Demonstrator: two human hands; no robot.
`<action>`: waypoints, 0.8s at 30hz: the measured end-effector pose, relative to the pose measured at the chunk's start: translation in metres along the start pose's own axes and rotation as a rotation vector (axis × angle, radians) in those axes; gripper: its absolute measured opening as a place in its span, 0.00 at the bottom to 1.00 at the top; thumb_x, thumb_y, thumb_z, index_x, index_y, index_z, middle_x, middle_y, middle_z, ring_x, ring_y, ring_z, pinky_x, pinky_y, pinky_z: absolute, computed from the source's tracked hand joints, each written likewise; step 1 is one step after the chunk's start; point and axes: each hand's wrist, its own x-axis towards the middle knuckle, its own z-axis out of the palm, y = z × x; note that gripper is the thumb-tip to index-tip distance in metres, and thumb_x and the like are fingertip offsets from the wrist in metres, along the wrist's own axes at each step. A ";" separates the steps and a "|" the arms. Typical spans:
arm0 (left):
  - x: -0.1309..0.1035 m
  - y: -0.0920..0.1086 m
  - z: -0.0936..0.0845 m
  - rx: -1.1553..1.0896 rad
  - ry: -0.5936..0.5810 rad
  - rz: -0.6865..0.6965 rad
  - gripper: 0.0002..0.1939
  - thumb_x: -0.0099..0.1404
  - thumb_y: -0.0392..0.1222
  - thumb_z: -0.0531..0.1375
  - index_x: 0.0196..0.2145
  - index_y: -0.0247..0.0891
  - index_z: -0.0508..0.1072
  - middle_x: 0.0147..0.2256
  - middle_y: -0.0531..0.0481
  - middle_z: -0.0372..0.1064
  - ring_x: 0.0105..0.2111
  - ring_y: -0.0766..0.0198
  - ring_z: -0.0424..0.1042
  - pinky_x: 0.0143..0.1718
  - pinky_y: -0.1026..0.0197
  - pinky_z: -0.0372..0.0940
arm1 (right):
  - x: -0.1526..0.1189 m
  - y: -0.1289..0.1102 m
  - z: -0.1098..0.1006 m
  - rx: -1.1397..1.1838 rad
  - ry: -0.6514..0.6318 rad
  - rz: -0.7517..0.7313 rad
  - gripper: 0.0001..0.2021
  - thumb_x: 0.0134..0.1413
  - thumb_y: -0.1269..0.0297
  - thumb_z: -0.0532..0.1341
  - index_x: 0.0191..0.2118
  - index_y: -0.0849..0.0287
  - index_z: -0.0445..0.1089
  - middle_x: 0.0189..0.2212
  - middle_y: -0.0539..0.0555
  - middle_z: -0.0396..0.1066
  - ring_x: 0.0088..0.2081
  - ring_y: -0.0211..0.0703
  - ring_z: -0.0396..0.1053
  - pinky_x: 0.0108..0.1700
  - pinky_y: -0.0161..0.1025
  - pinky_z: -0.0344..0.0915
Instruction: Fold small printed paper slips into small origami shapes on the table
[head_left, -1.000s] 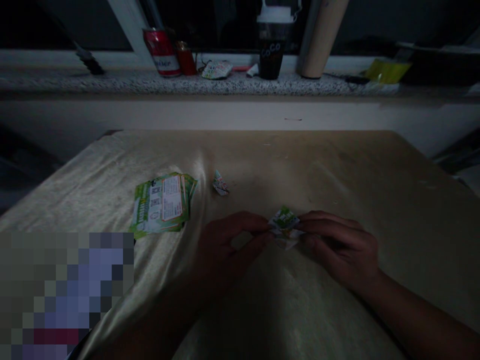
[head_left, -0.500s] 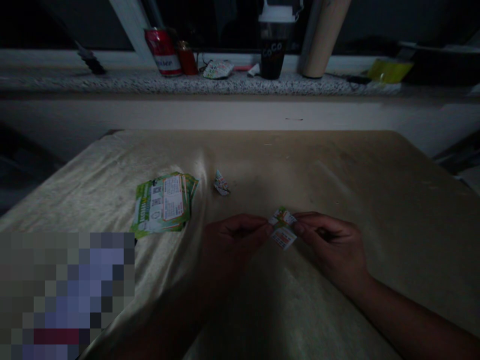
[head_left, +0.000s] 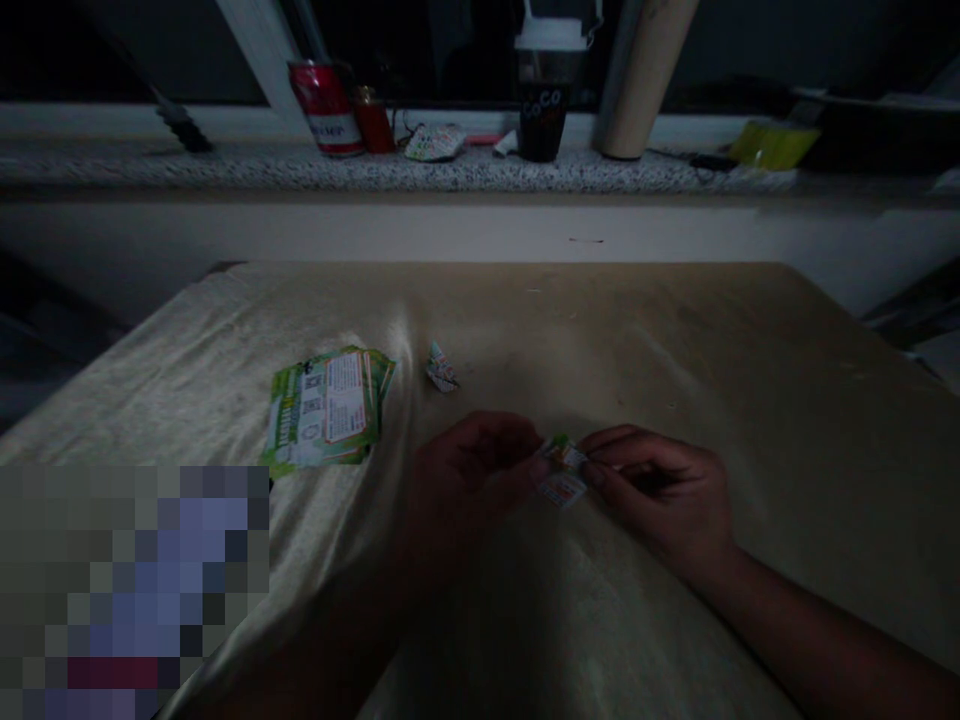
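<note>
Above the cloth-covered table, a small folded printed paper (head_left: 564, 488) in green, white and orange hangs between my hands. My left hand (head_left: 480, 480) pinches its left side between thumb and fingers. On the right side, the fingertips of my right hand (head_left: 656, 485) are closed on the same paper. A small folded paper piece (head_left: 441, 368) lies on the table beyond my left hand. To the left rests a stack of green and white printed sheets (head_left: 322, 412), slightly fanned out.
Behind the table (head_left: 720, 340), a speckled sill (head_left: 262, 172) bears a red can (head_left: 327, 108), a small red bottle (head_left: 373, 122), a dark cup with white lid (head_left: 541, 105), a cardboard tube (head_left: 646, 80) and a yellow item (head_left: 774, 145). The lower left corner is pixelated.
The held paper has tilted and looks flatter, its top edge lower. The fingers of my left hand have lifted and curled a little. My right hand has barely moved.
</note>
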 end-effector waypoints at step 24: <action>0.003 -0.005 -0.010 0.194 -0.174 0.219 0.10 0.61 0.40 0.66 0.41 0.39 0.78 0.36 0.49 0.78 0.36 0.64 0.76 0.38 0.64 0.71 | 0.002 0.002 0.001 0.009 -0.061 0.078 0.04 0.49 0.72 0.71 0.28 0.57 0.77 0.27 0.52 0.79 0.27 0.36 0.76 0.27 0.29 0.71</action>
